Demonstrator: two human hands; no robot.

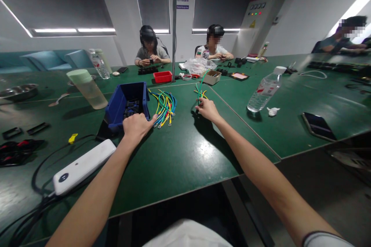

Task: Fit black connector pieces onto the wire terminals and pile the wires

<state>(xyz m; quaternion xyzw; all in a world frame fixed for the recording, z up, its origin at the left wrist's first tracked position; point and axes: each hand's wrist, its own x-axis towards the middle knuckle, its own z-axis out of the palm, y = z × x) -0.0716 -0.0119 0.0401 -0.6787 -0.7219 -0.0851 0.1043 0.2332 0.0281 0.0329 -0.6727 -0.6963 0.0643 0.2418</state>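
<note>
My left hand (136,127) is at the front edge of a blue plastic bin (116,110). Its thumb stretches out to the right, apart from the fingers, which curl over the bin's edge and are partly hidden. Black plastic parts (131,107) lie inside the bin. Right of it, a loose bundle of green, yellow and blue wires (165,106) with ring terminals lies on the table, close to my left thumb. My right hand (207,109) is closed around a green wire (205,79) that rises above the fingers. Yellow wire ends show behind that hand, and a small dark piece beneath its fingertips.
A white power strip (84,168) with black cables lies at left, near a green-lidded bottle (88,88). A water bottle (265,90) and a phone (318,126) are at right. Farther back are a red tray (162,77), a small box (212,78) and seated people.
</note>
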